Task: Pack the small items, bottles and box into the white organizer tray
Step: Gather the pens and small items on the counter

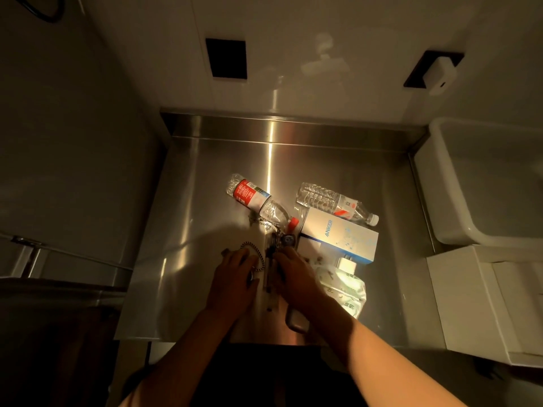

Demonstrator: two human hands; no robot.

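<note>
The small items [274, 248] lie in a dark little heap at the middle of the steel desk [338, 160], and both my hands are on this heap, because I want to gather the loose pieces together before I carry them. My left hand [235, 277] lies flat with the fingers nearly straight, pressing beside a beaded cord loop [255, 257]; I judge it holds nothing yet, it only keeps the pieces from sliding. My right hand [296, 279] bends its fingers over the dark pieces at the centre, but whether they already pinch something I cannot tell, the light is too weak there.

At 11 o'clock from the heap lies the red-label bottle [255, 198] on its side, its red cap touching the heap. At 1 o'clock lies the clear bottle [335, 202], also on its side, just behind the blue-and-white box [340, 235], which lies flat at 2 o'clock. At 4 o'clock, partly under my right wrist, is a shiny pouch [345, 289], and a small white block [346, 264] sits between it and the box.

Nothing is packed yet, I think. The white tub [446, 230] at 3 o'clock, off the desk's edge, is perhaps the organizer tray, but I am not sure. It is well apart from the heap.
</note>
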